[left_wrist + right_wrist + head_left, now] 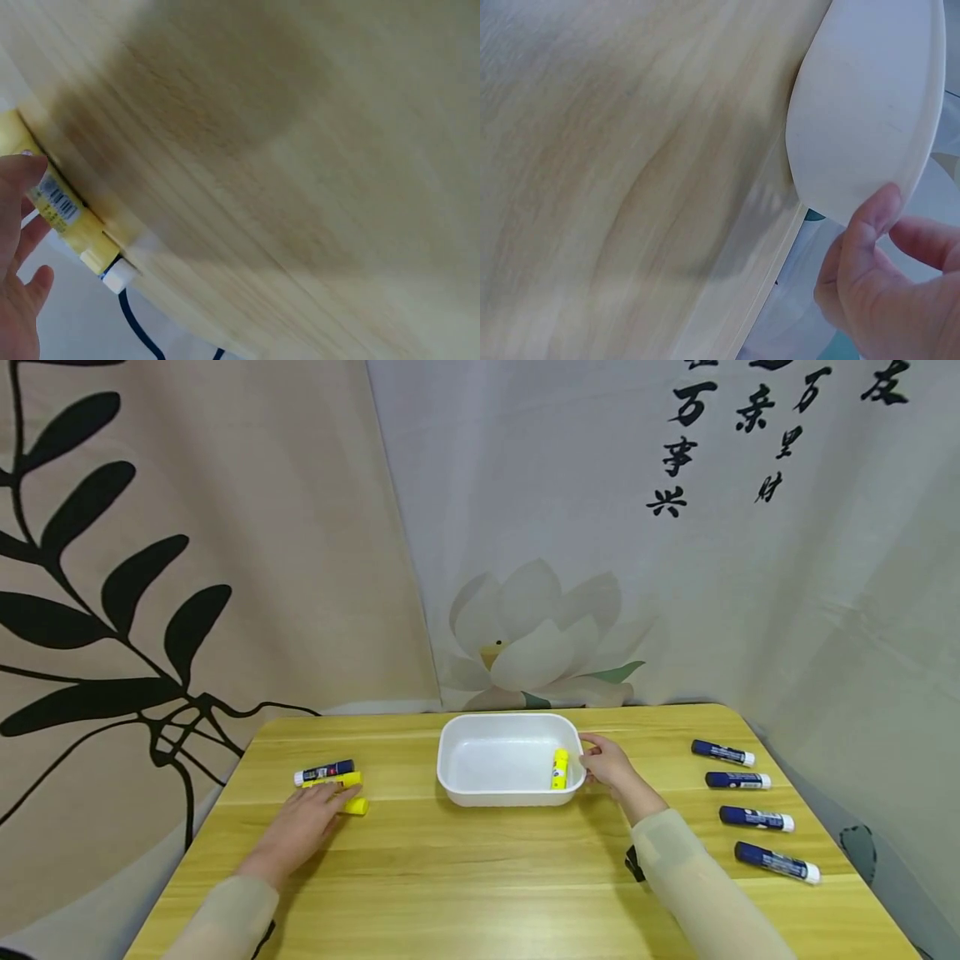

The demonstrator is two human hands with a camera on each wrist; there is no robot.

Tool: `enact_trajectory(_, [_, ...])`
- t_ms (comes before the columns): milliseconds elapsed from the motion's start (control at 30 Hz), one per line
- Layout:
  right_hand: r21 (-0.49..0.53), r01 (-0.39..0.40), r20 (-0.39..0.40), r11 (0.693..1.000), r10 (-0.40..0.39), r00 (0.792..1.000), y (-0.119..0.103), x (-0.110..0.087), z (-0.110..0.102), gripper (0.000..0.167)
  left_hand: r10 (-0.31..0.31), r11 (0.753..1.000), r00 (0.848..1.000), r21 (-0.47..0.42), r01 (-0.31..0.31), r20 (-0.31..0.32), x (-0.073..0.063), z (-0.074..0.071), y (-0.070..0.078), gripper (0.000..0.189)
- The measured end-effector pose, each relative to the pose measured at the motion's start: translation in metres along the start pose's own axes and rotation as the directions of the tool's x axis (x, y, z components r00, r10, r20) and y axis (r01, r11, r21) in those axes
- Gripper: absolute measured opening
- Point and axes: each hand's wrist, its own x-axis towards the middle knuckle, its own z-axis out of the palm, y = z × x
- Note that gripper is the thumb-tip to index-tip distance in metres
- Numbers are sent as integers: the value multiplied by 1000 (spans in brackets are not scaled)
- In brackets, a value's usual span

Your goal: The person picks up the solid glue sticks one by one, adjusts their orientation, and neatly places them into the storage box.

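Okay, my left hand (303,822) is left of the white rectangular plastic tray (487,799), fingers bent over the nearer smooth yellow cylindrical glue stick (356,807); can't tell if it's pinched. Second yellow cylindrical stick (347,778) and a dark-blue, white-capped stick (326,772) lie just beyond it. My right hand (611,768) pinches the tray's right rim. Expect the glue stick to be light, stiff, slightly slippery, prone to roll; I'd grip mid-barrel, across its length. Long axis roughly left-right, one end toward the tray. Blue one lies similarly, cap away from the tray. Yellow stick inside (559,768), tray's right end, runs near-far.
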Motion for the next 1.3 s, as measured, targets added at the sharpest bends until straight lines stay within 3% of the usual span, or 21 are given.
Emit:
enact_trajectory(300, [-18,2,-6,1000,-2,1000,1,2,0,48,-30,999,994,-25,33,104,2,1,1,55])
enact_trajectory(467, [-8,12,-2,1000,-12,1000,3,3,1,48,-18,999,997,-43,22,81,-2,3,-1,63])
enact_trajectory(633, [-3,8,-2,1000,-8,1000,2,2,1,48,1,999,999,-34,0,45,-2,0,2,87])
enact_trajectory(733, [-12,6,0,1000,-6,1000,1,2,0,47,19,1000,1000,-22,-19,12,0,-3,6,93])
enact_trajectory(833, [-16,6,1,1000,-6,1000,1,2,0,47,-19,998,1000,-65,18,-13,3,-3,8,82])
enact_trajectory(900, [-11,4,1,1000,-4,1000,2,2,0,47,-92,985,995,-148,88,-24,6,-2,10,72])
enact_trajectory(967, [0,2,1,1000,-2,1000,2,3,0,47,-189,946,982,-269,180,-8,11,-2,12,66])
enact_trajectory(1033, [10,0,-1,1000,0,1000,3,3,0,47,-278,876,960,-403,266,30,17,-4,14,63])
enact_trajectory(1167, [18,-3,-4,1000,3,1000,3,3,0,48,-417,660,897,-631,407,143,28,-11,22,64])
enact_trajectory(1300, [15,0,-6,1000,0,1000,3,3,1,48,-498,456,835,-749,481,234,41,-19,34,65])
